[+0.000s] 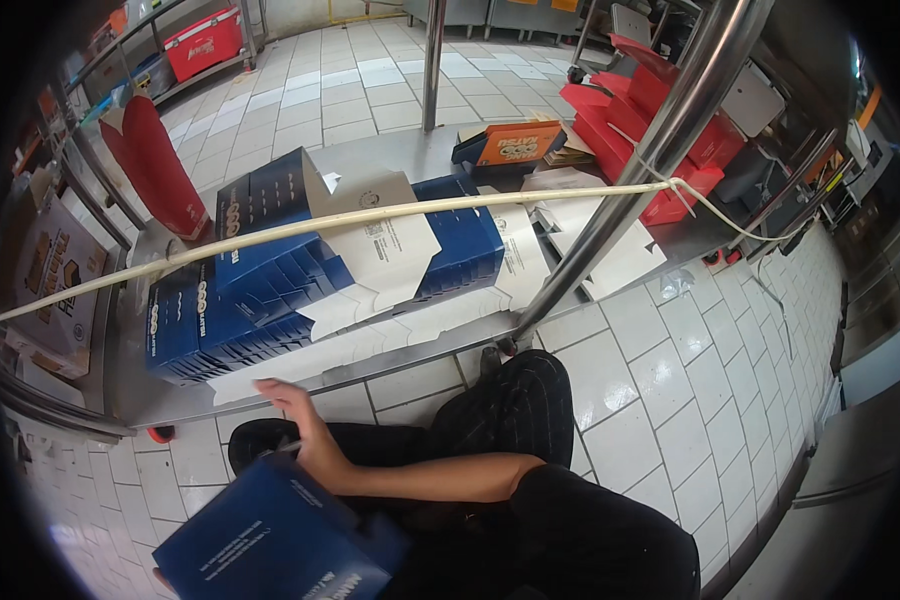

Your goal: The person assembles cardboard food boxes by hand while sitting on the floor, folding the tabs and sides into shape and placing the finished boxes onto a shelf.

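Fingers [270,390] of our right hand [305,425] were stretched out flat and released, grasping nothing, their tips just below the front edge of the steel shelf [300,385], which we take as landmark. The forearm crossed our lap from the right, over black striped trousers [530,400].

Item one: a dark blue carton [270,540], folded up, tilted in our lap, below the shelf and touching the right wrist. Fingers of the left hand [160,577] barely showed at its lower left corner; we could not tell whether they were clenched on it.

Item two: a stack of flat blue-and-white carton blanks [260,290], lying on the shelf, fanned and overlapping, nearest the outstretched fingers.

Item three: white flat blanks [610,235], on the shelf to the right of the blue stack.

Item four: an orange-and-black box [515,143], at the back of the shelf.

Item five: red flat cartons [660,120], piled behind the shelf's right end.

Item six: a pale cord [420,208], strung above the shelf and knotted to a slanting steel post [630,165].

Item seven: a red upright carton [155,165], left of the shelf.

Item eight: white tiled floor [690,380], under and around the shelf.
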Motion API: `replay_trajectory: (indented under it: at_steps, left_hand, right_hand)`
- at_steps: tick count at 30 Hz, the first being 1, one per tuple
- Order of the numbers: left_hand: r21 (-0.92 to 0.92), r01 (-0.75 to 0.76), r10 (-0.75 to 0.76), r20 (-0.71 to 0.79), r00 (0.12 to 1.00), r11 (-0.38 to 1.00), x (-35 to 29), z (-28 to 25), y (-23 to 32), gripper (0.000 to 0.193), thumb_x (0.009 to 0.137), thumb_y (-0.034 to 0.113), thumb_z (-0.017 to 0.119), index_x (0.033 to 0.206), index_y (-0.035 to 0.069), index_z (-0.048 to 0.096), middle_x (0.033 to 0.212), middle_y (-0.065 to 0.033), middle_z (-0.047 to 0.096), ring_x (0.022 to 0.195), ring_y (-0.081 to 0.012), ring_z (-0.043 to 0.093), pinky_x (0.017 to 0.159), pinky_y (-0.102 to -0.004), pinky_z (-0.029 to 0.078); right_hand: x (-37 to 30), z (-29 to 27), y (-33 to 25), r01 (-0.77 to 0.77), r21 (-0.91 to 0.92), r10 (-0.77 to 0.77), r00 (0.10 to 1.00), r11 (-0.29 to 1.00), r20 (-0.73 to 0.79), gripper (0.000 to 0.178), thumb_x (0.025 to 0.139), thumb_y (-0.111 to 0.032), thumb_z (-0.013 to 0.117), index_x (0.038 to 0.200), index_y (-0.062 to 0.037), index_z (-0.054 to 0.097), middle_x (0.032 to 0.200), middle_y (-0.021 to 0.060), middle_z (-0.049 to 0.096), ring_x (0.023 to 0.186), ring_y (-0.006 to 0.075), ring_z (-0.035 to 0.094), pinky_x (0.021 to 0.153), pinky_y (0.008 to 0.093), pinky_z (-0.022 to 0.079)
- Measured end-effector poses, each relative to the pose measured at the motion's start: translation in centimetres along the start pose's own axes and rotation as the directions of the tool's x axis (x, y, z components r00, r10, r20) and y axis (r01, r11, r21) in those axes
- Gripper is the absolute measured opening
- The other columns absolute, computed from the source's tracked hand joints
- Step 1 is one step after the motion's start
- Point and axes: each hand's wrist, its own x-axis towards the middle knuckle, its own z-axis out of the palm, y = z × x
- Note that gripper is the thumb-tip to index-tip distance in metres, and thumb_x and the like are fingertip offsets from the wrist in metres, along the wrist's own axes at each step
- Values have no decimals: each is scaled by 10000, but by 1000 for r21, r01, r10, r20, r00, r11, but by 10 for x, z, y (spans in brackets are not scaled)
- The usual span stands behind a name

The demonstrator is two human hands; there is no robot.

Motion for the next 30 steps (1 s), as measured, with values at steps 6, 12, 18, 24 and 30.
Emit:
replay_trajectory:
  at_steps: [6,12,18,24,30]
  left_hand:
    - [182,-132,128,32,991,975,-23,-8,-35,566,974,245,555,1426,-41,369,1395,-187,473,1173,-259,552,1002,-384,469]
    - [346,-125,165,-86,983,930,-9,20,-19,456,955,209,610,1294,-79,511,1272,-173,566,1048,-235,613,880,-342,521]
    - [297,188,-247,173,953,936,-14,26,19,443,975,246,559,1314,-34,499,1224,-135,586,1117,-216,568,953,-348,458]
    - [370,-81,-79,397,914,926,1,6,-27,449,810,70,723,1183,-23,491,1108,-113,597,996,-178,607,876,-314,508]
    - [549,0,-212,323,923,836,10,4,-16,512,716,-82,690,1150,-31,422,1098,-129,550,923,-183,634,780,-281,555]
  right_hand:
    - [-17,3,-13,22,30,-31,947,999,318,270,837,46,642,1081,-15,546,1244,152,634,1105,270,656,858,309,561]
    - [-23,5,-52,299,-24,-201,698,954,687,175,795,-28,690,782,-38,515,1410,201,492,1291,388,495,970,437,525]
    - [-25,7,-58,803,90,-644,399,589,653,259,741,-259,779,773,-58,619,1366,136,522,1355,404,402,1157,587,267]
    - [-4,-18,-75,246,296,-378,728,923,573,553,906,-335,644,1279,43,486,1448,266,408,1344,421,418,1086,525,383]
    - [11,-19,-76,247,-53,-130,665,968,735,784,916,-282,626,1488,54,209,1407,264,442,1340,381,426,1106,455,381]
